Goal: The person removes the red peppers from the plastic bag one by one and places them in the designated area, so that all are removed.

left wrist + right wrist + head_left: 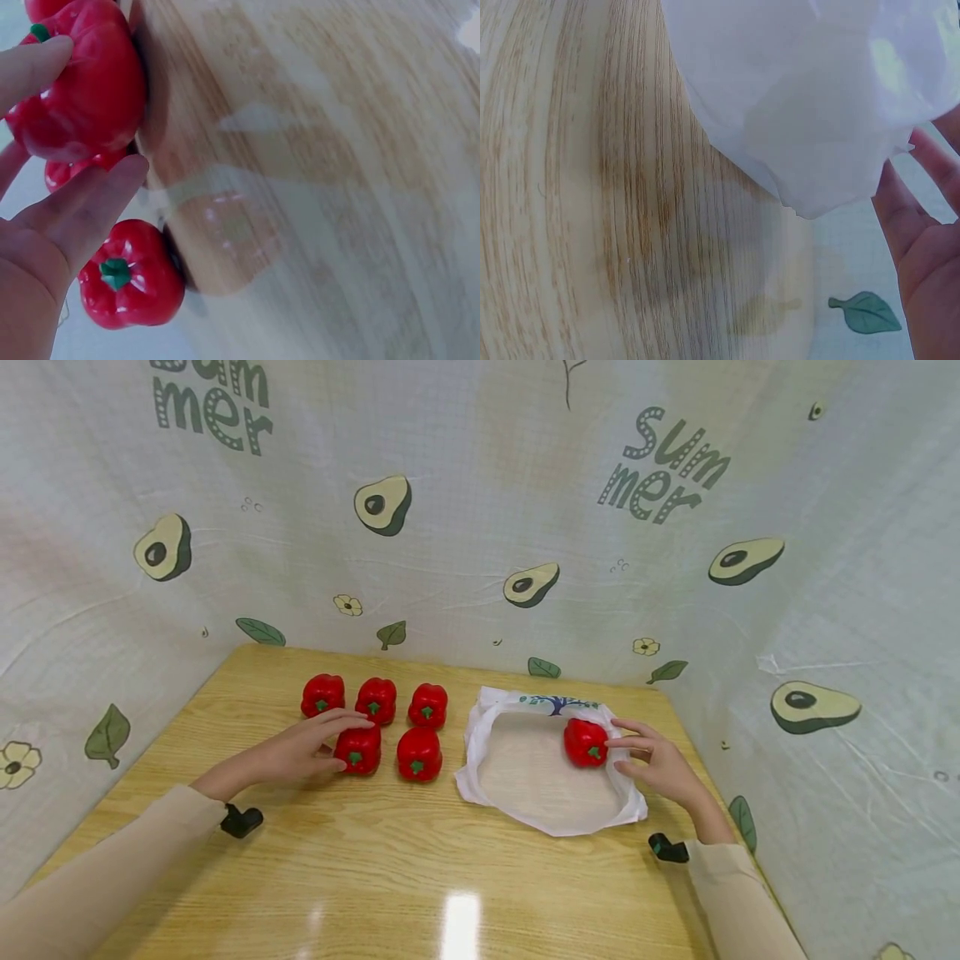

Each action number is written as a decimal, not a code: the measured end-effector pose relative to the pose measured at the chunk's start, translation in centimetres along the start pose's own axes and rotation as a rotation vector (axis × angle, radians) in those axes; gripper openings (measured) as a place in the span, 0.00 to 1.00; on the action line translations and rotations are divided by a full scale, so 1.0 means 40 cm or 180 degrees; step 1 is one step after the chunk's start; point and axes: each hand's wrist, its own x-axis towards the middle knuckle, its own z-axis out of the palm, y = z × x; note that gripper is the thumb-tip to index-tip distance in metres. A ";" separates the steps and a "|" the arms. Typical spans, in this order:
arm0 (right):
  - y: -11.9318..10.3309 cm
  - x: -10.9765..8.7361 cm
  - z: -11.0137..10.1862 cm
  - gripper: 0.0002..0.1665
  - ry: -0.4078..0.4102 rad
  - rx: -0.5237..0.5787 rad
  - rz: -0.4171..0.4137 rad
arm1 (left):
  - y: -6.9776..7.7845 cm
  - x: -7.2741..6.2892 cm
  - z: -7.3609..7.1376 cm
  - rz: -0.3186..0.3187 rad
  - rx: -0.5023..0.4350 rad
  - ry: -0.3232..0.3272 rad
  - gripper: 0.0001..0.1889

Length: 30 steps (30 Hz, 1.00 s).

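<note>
My left hand point(303, 750) is spread about a red bell pepper point(358, 750) at the front left of a group. Its thumb touches the pepper point(101, 90) near the green stem, while the other fingers stretch along its far side, fairly straight. At the right, my right hand point(660, 768) reaches over the rim of a white, crumpled-edged container point(480, 789). Its fingertips are at the side of a red bell pepper point(585, 743) lying in the container. In the right wrist view the white wall point(802, 150) hides that pepper and some fingers.
Behind are three red bell peppers, at left point(323, 695), middle point(377, 700) and right point(428, 705). Another pepper point(419, 754) stands right of the left hand's pepper. Patterned cloth point(450, 568) walls the back and sides of the wooden table point(360, 860).
</note>
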 end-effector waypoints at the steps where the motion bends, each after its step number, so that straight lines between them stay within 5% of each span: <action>1: 0.002 0.000 0.000 0.19 0.0003 0.0005 -0.0010 | -0.002 0.000 -0.002 0.0006 -0.0016 0.0016 0.38; 12: 0.004 -0.001 0.000 0.19 0.0042 -0.0006 -0.0051 | 0.032 0.020 -0.037 0.0298 0.0350 0.0349 0.38; 21: 0.002 -0.002 -0.001 0.18 0.0025 0.0019 -0.0016 | 0.147 0.097 -0.030 0.0749 0.0455 0.0409 0.36; 30: 0.000 -0.001 -0.004 0.18 0.0009 0.0023 -0.0105 | 0.263 0.201 0.027 0.0872 0.0177 0.0082 0.35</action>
